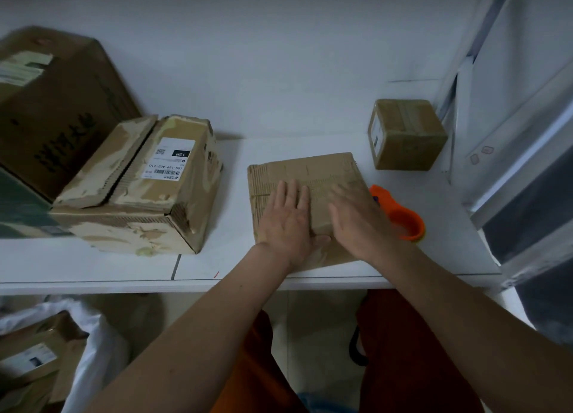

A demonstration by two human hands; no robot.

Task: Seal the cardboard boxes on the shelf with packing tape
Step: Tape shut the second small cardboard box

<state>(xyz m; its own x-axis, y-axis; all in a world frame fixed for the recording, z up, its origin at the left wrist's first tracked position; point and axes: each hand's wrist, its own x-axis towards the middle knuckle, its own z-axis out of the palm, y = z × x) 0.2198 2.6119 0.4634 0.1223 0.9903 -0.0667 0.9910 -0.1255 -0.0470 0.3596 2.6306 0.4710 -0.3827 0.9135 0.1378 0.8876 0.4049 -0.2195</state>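
A flat brown cardboard box (310, 174) lies on the white shelf (235, 257) near its front edge. My left hand (286, 220) rests flat on the box's top with straight fingers. My right hand (359, 220) presses flat on the top beside it, its fingers blurred. An orange tape dispenser (403, 217) sits on the shelf just right of the box, partly hidden behind my right hand.
A worn box with a shipping label (145, 189) stands to the left, with a large brown box (52, 102) behind it. A small taped box (406, 133) sits at the back right by the metal shelf post (483, 102). Below left lie a white bag (93, 335) and more parcels.
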